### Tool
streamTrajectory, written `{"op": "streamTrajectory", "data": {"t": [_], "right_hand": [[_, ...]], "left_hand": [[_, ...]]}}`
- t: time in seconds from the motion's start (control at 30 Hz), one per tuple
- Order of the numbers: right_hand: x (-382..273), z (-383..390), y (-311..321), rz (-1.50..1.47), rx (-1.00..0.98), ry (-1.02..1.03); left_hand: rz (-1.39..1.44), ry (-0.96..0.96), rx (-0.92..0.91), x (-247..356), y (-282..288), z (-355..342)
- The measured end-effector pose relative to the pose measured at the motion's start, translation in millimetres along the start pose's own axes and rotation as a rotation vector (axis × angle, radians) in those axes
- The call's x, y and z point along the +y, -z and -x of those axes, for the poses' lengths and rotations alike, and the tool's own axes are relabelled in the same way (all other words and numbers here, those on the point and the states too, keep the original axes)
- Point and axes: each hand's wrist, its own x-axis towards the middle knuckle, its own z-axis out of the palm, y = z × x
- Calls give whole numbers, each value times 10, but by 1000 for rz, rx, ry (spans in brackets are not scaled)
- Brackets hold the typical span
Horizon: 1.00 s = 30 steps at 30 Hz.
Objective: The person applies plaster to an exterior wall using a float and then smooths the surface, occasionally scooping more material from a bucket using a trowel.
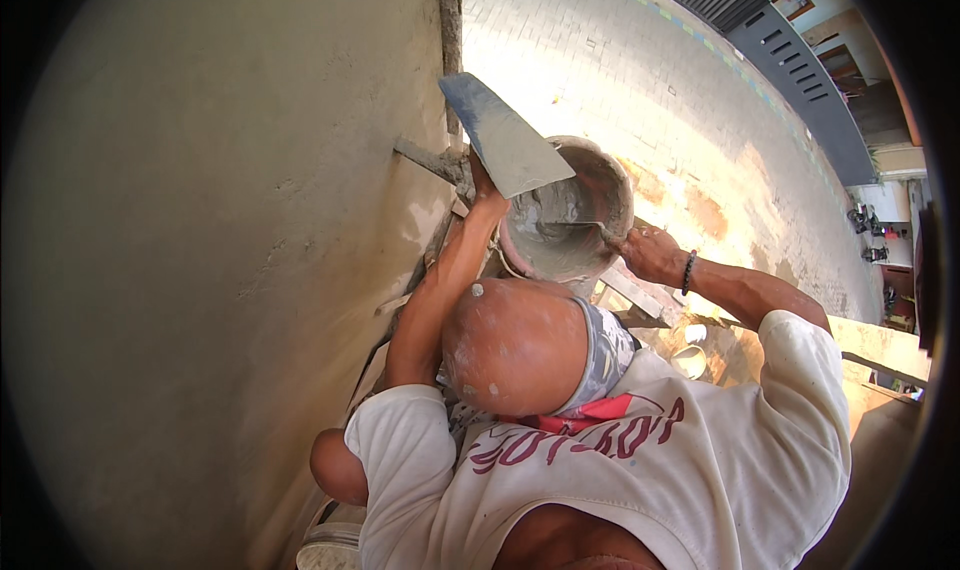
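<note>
My left hand is closed on the handle of a plastering trowel, mostly hidden behind its broad, flat metal blade. The blade tilts over the left rim of a round bucket. Wet grey mortar lies in the bucket and coats its inner wall. At the bucket's right rim, my right hand is closed round the handle of a smaller trowel, whose blade reaches into the mortar. A dark beaded bracelet circles my right wrist. My bent knee is close below the bucket.
A large plastered wall rises along my left. Mortar-smeared boards stand beside the bucket at the wall's edge. Planks and a pale container are below right. Beyond lie brick paving and a dark gate.
</note>
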Motion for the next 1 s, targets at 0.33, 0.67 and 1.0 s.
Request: {"op": "streamTrajectory", "data": {"t": [0.33, 0.67, 1.0], "right_hand": [[150, -75, 195, -209, 60, -135], [-612, -632, 260, 120, 249, 9], [-180, -336, 980, -73, 67, -147]], "left_hand": [[30, 74, -84, -107, 150, -56], [-20, -41, -106, -24, 176, -62], [217, 182, -58, -193, 250, -142]]}}
